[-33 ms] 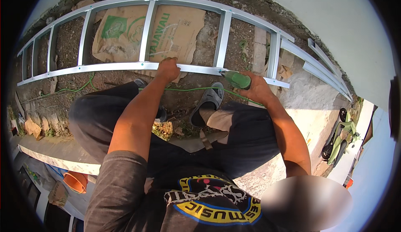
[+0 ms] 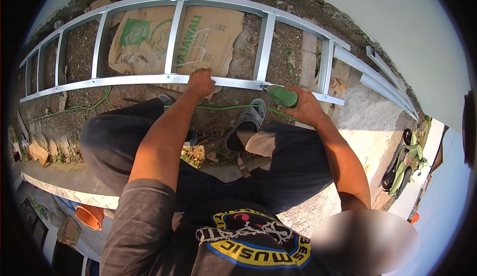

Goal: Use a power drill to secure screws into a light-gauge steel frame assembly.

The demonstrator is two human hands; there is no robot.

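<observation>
A silvery metal ladder-like frame (image 2: 134,80) lies across the ground in front of me, with several crosspieces between its two long rails. My left hand (image 2: 201,83) is closed around the near rail, to the right of a crosspiece joint. Farther right, my right hand (image 2: 305,105) grips a green power drill (image 2: 283,96). The drill's tip points left and meets the near rail where another crosspiece joins it; a small bluish fastener head shows there. My fingers on the drill's handle are partly hidden. A green cord (image 2: 223,107) runs along the ground below the rail.
A flattened brown paper sack (image 2: 211,45) lies beneath the frame. Loose metal strips (image 2: 387,95) rest at the right beside a pale wall (image 2: 407,18). My sandalled foot (image 2: 247,122) stands close to the near rail. A green motorbike (image 2: 406,164) and an orange bucket (image 2: 89,217) are farther off.
</observation>
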